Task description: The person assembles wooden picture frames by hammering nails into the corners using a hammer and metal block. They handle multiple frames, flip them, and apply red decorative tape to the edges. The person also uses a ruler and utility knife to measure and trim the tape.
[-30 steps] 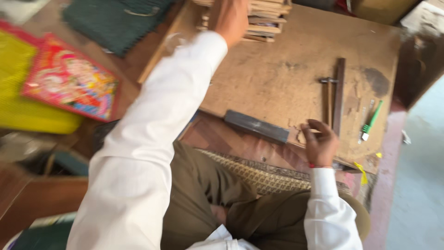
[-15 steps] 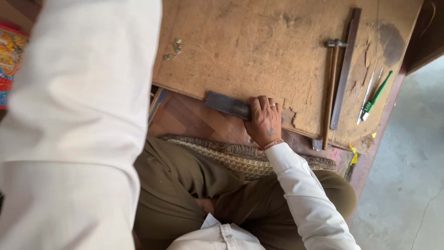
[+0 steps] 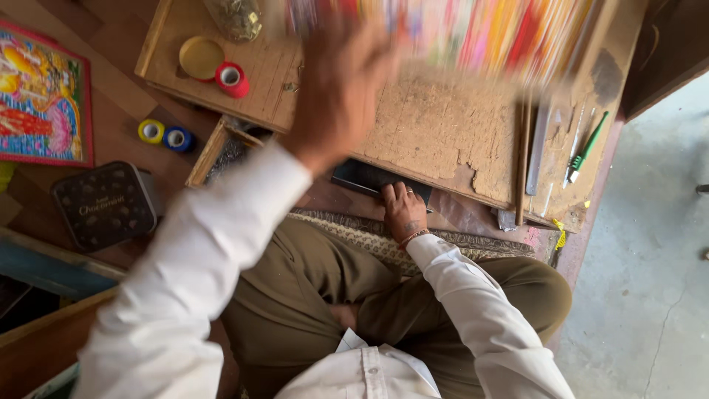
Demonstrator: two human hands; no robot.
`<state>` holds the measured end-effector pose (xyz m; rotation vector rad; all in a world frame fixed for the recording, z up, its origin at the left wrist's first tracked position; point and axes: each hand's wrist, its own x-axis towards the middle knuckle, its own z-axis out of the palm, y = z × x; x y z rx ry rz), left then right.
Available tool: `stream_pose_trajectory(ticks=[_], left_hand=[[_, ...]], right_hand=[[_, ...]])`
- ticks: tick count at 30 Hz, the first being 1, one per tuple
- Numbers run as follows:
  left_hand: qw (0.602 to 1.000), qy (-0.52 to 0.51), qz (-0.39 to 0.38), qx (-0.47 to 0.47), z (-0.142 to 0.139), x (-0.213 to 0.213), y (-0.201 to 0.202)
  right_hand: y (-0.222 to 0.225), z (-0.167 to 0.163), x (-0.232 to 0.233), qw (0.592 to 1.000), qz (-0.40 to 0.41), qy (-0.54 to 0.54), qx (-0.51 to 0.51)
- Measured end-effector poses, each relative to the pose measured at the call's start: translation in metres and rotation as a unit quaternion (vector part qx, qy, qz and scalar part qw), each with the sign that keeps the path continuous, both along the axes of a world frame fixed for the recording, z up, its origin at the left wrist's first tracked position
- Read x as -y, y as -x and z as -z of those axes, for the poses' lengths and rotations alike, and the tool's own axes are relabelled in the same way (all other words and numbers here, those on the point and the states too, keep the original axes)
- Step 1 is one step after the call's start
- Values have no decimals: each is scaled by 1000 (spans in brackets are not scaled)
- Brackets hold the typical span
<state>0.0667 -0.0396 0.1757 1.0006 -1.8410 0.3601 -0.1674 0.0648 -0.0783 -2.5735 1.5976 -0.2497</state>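
My left hand (image 3: pixel 336 89) carries a blurred, multicoloured printed sheet (image 3: pixel 473 33) above the worn wooden surface (image 3: pixel 436 133), grip unclear, not yet laid, while my right hand (image 3: pixel 404 210) presses flat on a dark rectangular block (image 3: pixel 362 177).

A low, worn wooden surface (image 3: pixel 443 140) with a scuffed, chipped brown top filled the far middle of the scene. Left of it ran a floor of dark reddish-brown wooden boards (image 3: pixel 111 111). On the right lay a pale grey concrete floor (image 3: pixel 650 244), lit by soft daylight and crossed by a thin crack near its near edge. A woven patterned mat (image 3: pixel 384 240) lay along the near edge of the surface. At near left stood a blue-painted wooden edge (image 3: pixel 52 270).
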Motion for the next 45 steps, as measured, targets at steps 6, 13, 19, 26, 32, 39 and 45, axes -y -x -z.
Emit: stream_pose_trajectory(ticks=[6, 13, 19, 26, 32, 39, 45], left_hand=[[981, -170, 88, -22, 132, -71, 37], [955, -293, 44, -16, 167, -70, 53], [961, -249, 20, -121, 124, -126, 39], [919, -296, -207, -161, 75, -325, -46], [829, -212, -517, -20, 55, -480, -107], [745, -220, -624, 78, 43, -547, -185], [779, -252, -572, 52, 30, -559, -201]], right_hand=[[-6, -12, -1, 998, 15, 59, 11], [-15, -79, -76, 985, -49, -54, 159], [3, -69, -61, 983, -12, -39, 180], [62, -26, 57, 962, -65, 115, 237], [26, -26, 30, 938, -58, -69, 336], [17, -63, -9, 961, -115, -41, 249], [26, -56, -1, 945, -89, -77, 304]])
